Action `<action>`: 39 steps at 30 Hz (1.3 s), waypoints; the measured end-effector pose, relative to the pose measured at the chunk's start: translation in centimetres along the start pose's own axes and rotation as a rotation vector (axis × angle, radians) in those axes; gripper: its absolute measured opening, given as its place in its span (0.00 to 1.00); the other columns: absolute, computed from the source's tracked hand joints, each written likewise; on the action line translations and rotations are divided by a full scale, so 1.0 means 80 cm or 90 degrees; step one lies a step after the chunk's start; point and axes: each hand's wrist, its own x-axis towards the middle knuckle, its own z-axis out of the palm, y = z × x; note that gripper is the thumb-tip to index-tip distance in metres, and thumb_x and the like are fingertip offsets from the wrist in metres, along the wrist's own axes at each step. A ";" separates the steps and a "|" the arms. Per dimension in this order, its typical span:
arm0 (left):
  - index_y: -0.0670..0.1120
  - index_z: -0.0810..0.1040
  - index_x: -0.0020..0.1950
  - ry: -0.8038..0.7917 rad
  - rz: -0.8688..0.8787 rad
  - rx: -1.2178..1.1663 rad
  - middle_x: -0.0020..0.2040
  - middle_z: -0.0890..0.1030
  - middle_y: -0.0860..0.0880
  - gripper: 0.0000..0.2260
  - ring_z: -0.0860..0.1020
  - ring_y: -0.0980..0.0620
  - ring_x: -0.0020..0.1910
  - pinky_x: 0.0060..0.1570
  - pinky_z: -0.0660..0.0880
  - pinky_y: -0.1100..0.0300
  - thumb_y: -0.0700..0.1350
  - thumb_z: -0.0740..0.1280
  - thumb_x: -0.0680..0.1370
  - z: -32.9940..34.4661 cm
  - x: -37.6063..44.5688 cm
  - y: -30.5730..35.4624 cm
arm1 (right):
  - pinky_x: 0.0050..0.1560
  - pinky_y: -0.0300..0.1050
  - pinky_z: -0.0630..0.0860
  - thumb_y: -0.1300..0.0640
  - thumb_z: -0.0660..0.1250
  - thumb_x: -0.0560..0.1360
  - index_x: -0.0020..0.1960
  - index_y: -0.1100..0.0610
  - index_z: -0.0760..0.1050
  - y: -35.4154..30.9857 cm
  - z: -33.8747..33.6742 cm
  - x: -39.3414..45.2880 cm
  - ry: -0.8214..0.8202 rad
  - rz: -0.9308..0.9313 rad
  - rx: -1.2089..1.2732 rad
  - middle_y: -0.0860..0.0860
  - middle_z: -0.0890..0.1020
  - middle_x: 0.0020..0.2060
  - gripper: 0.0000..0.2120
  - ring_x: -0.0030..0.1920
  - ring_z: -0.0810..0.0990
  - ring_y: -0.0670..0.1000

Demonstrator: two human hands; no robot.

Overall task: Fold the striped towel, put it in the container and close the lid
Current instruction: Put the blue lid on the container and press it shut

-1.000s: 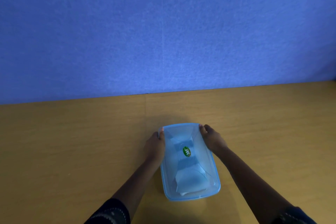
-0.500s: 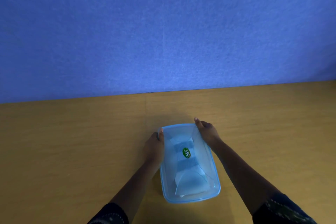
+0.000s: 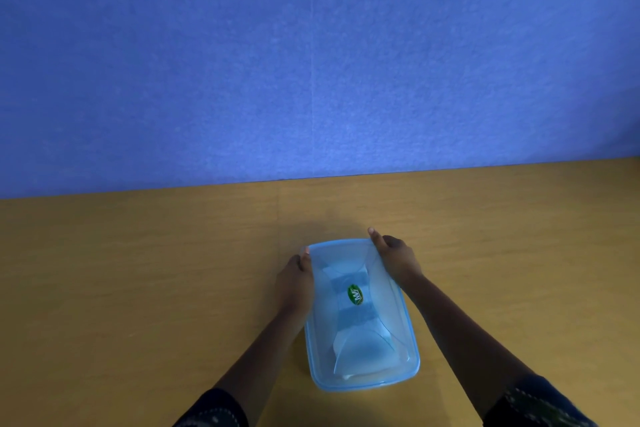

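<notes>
A translucent blue container (image 3: 410, 357) lies on the wooden table, its long side running away from me. The see-through blue lid (image 3: 343, 253) sits on top, with a small green oval sticker (image 3: 356, 294) near its middle. Through the lid I see the folded towel (image 3: 356, 333), pale with darker blue bands. My left hand (image 3: 294, 282) presses the lid's far left edge, thumb on top. My right hand (image 3: 396, 256) holds the far right corner, thumb over the rim.
The wooden table (image 3: 138, 270) runs wide on both sides of the container. A blue wall (image 3: 311, 62) stands straight behind its far edge. Dark patterned sleeves cover both forearms at the bottom of the view.
My right hand has slid from the lid's right edge up to its far right corner. The left hand and the container have stayed put.
</notes>
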 end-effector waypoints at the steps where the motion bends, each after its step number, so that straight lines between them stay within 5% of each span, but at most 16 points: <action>1: 0.40 0.77 0.49 0.001 -0.002 0.001 0.50 0.81 0.39 0.21 0.77 0.40 0.51 0.49 0.71 0.52 0.54 0.51 0.80 0.000 0.000 0.000 | 0.32 0.44 0.63 0.35 0.53 0.75 0.35 0.59 0.70 -0.001 -0.002 0.000 0.005 -0.008 -0.060 0.52 0.74 0.29 0.28 0.32 0.72 0.52; 5: 0.40 0.77 0.52 -0.001 -0.015 -0.004 0.53 0.81 0.38 0.20 0.77 0.39 0.54 0.52 0.71 0.52 0.52 0.51 0.80 0.002 0.002 0.001 | 0.32 0.44 0.65 0.35 0.50 0.75 0.39 0.55 0.72 0.000 -0.006 -0.005 0.023 -0.036 -0.153 0.52 0.75 0.32 0.26 0.37 0.75 0.56; 11: 0.38 0.77 0.51 -0.007 -0.008 -0.028 0.52 0.81 0.38 0.19 0.77 0.40 0.52 0.48 0.69 0.55 0.51 0.53 0.81 0.002 0.005 0.000 | 0.34 0.45 0.66 0.35 0.51 0.76 0.40 0.57 0.73 0.016 -0.007 -0.014 -0.004 -0.042 -0.073 0.54 0.78 0.33 0.27 0.34 0.75 0.53; 17: 0.39 0.77 0.56 -0.144 -0.021 0.043 0.57 0.79 0.39 0.23 0.76 0.41 0.56 0.53 0.71 0.55 0.54 0.51 0.80 -0.010 0.015 -0.004 | 0.36 0.45 0.66 0.38 0.55 0.76 0.40 0.62 0.73 0.026 -0.003 -0.015 -0.016 -0.042 0.037 0.53 0.75 0.32 0.26 0.35 0.73 0.52; 20: 0.37 0.77 0.54 -0.189 -0.050 0.091 0.55 0.79 0.37 0.29 0.77 0.40 0.54 0.45 0.73 0.53 0.59 0.49 0.79 -0.016 0.031 0.004 | 0.40 0.45 0.69 0.39 0.55 0.76 0.44 0.61 0.76 0.025 -0.003 -0.014 -0.032 -0.039 0.059 0.54 0.79 0.36 0.25 0.38 0.75 0.51; 26: 0.37 0.77 0.54 -0.163 -0.002 0.064 0.57 0.79 0.36 0.24 0.76 0.39 0.57 0.52 0.70 0.54 0.55 0.50 0.81 -0.010 0.040 0.008 | 0.41 0.45 0.70 0.39 0.55 0.77 0.44 0.58 0.77 0.027 -0.002 -0.013 -0.052 -0.052 0.051 0.54 0.80 0.38 0.23 0.39 0.76 0.51; 39: 0.34 0.76 0.46 -0.047 -0.039 0.028 0.50 0.80 0.35 0.24 0.77 0.38 0.51 0.48 0.70 0.53 0.54 0.53 0.80 0.000 0.026 0.009 | 0.37 0.45 0.65 0.37 0.56 0.75 0.37 0.61 0.71 0.029 0.000 -0.021 -0.041 -0.031 0.059 0.51 0.73 0.31 0.26 0.34 0.71 0.49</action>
